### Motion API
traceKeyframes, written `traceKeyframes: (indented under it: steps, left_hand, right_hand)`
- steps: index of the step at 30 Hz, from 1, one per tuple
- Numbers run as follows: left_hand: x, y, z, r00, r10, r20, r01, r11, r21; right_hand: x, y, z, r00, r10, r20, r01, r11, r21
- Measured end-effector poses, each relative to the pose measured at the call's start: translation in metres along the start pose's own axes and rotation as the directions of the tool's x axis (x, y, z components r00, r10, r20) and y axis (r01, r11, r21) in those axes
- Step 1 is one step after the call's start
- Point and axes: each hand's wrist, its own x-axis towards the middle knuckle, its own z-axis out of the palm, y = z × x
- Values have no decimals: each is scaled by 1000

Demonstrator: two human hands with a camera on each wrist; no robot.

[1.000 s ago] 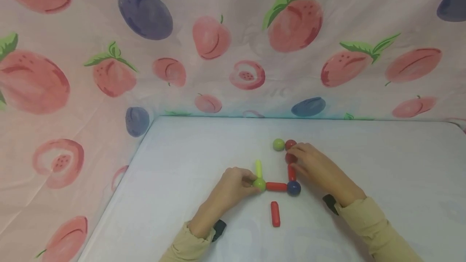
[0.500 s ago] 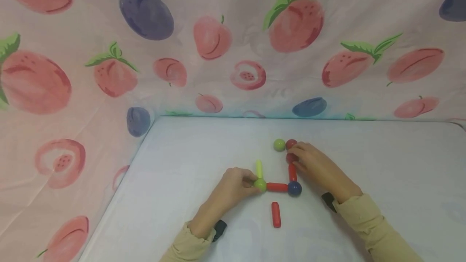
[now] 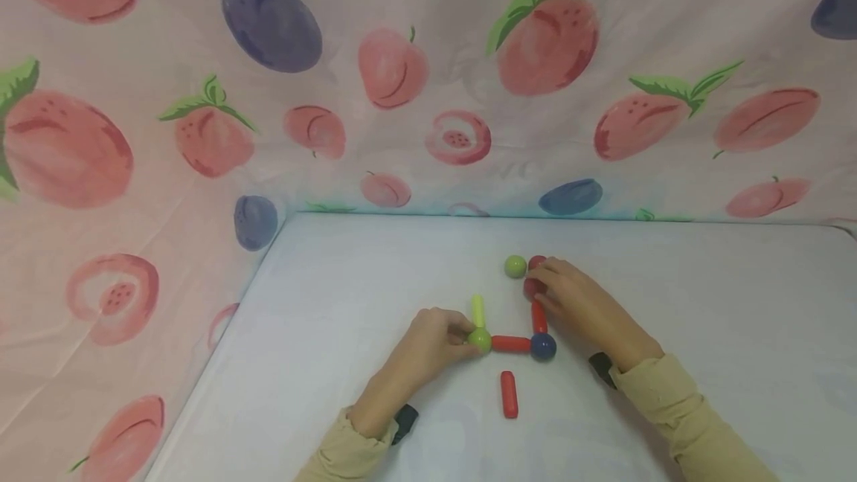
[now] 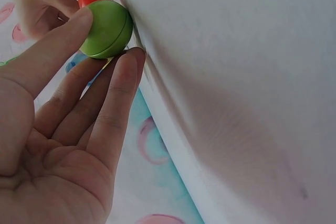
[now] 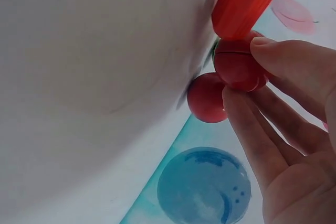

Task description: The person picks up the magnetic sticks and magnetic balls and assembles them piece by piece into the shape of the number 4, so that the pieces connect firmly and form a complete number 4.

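My left hand (image 3: 431, 341) pinches a green ball (image 4: 108, 29) between thumb and fingertips. From that ball a yellow-green rod (image 3: 478, 311) points away, and a red rod (image 3: 511, 344) runs right to a dark blue ball (image 3: 543, 346). A second red rod (image 5: 247, 3) leads from the blue ball away to a red ball (image 5: 239, 64). My right hand (image 3: 579, 303) grips this red ball with thumb and fingertips, partly covering it in the head view. Just beyond it sits another red ball (image 5: 207, 98), close against the gripped one in the right wrist view.
Beside the farther red ball lies a loose green ball (image 3: 515, 266). One loose red rod (image 3: 509, 395) lies nearer the front, between the forearms. The white table (image 3: 361, 259) ends at a fruit-printed cloth (image 3: 415, 199) behind and on the left.
My right thumb has moved from beside the upright red rod to the red ball, and the hand has shifted slightly away from me. The left hand keeps its pinch on the green ball.
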Motion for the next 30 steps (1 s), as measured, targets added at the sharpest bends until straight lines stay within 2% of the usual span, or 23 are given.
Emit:
traceKeyframes:
  steps: [10,20,30]
  left_hand:
    - [0,0,1,1000,15,-5,-15,1000,4]
    - [-2,3,0,1000,17,-11,-17,998,55]
    - [-2,7,1,1000,3,-13,-1,993,116]
  right_hand:
    - [6,-5,-1,999,-30,-32,31,999,27]
    - [12,-15,-2,1000,-1,7,0,999,50]
    - [18,-23,-4,998,-51,-21,52,998,36]
